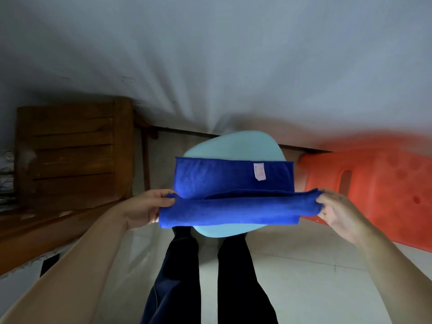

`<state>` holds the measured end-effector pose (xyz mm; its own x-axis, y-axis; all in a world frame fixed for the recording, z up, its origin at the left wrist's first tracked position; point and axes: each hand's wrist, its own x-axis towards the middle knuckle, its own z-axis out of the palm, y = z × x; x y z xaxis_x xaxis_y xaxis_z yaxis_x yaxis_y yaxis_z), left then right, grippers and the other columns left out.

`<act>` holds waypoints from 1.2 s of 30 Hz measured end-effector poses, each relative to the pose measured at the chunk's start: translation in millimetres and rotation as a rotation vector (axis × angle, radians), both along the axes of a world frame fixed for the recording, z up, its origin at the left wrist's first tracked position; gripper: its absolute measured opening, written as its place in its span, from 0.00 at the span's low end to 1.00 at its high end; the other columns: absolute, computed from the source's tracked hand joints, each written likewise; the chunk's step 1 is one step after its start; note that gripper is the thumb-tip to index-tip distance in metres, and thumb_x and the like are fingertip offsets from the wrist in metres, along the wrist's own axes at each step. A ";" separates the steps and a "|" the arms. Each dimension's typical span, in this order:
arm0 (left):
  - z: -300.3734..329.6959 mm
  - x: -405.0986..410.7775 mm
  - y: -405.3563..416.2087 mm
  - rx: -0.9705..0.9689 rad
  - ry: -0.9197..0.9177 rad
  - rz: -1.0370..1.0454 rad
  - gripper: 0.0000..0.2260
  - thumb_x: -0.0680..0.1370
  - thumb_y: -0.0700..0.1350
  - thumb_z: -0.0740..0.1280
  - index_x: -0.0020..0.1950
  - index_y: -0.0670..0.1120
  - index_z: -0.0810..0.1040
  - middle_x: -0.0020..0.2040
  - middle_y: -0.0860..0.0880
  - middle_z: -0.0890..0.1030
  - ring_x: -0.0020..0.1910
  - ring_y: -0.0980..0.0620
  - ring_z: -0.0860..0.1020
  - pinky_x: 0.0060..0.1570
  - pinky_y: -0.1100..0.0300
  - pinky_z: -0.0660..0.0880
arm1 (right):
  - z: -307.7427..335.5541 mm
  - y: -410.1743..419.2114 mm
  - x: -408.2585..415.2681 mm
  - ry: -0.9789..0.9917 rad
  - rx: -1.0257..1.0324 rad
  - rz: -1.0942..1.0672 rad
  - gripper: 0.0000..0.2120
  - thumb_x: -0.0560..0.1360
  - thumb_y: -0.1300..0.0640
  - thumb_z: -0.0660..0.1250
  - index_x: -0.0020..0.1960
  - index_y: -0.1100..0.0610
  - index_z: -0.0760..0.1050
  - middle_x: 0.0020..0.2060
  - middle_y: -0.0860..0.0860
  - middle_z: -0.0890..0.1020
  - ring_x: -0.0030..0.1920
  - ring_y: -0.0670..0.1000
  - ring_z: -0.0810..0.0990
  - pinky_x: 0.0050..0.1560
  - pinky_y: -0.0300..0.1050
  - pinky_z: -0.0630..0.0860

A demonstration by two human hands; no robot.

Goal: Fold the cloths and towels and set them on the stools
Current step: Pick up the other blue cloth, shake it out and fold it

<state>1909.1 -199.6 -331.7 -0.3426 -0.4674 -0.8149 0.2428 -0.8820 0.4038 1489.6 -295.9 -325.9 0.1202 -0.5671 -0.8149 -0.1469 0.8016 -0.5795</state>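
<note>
Blue cloth point(233, 178) is being held stretched over the pale blue stool point(233, 142), its far part lying flat on the seat with a small white label point(259, 171) showing; the near edge is being lifted in a fold, pinched at its left end by the left hand point(147, 206) and at its right end by the right hand point(339, 211), both closed on the fabric; an orange stool point(374, 183) is standing just right, a wooden chair point(74, 150) at left.
</note>
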 end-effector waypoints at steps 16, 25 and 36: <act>-77.0 -24.5 -74.3 -0.035 -0.812 0.187 0.08 0.78 0.39 0.63 0.41 0.49 0.75 0.42 0.46 0.78 0.42 0.48 0.77 0.46 0.53 0.74 | -83.6 -47.6 56.4 0.576 -0.257 0.101 0.06 0.74 0.63 0.58 0.40 0.57 0.71 0.29 0.49 0.68 0.29 0.49 0.63 0.28 0.40 0.62; -67.0 -25.4 -73.5 -0.096 -0.755 0.329 0.04 0.81 0.41 0.60 0.53 0.44 0.73 0.45 0.48 0.77 0.43 0.50 0.76 0.41 0.57 0.73 | -67.9 -52.3 49.4 0.564 -0.437 0.060 0.04 0.78 0.62 0.59 0.50 0.57 0.71 0.39 0.51 0.73 0.39 0.51 0.70 0.35 0.36 0.66; -77.4 -33.8 -52.8 -0.005 -1.024 0.112 0.20 0.77 0.57 0.63 0.60 0.43 0.70 0.52 0.50 0.76 0.48 0.50 0.76 0.41 0.58 0.69 | -78.7 -46.3 50.6 0.633 -0.225 0.152 0.16 0.78 0.48 0.60 0.36 0.57 0.66 0.30 0.51 0.69 0.32 0.54 0.69 0.30 0.44 0.62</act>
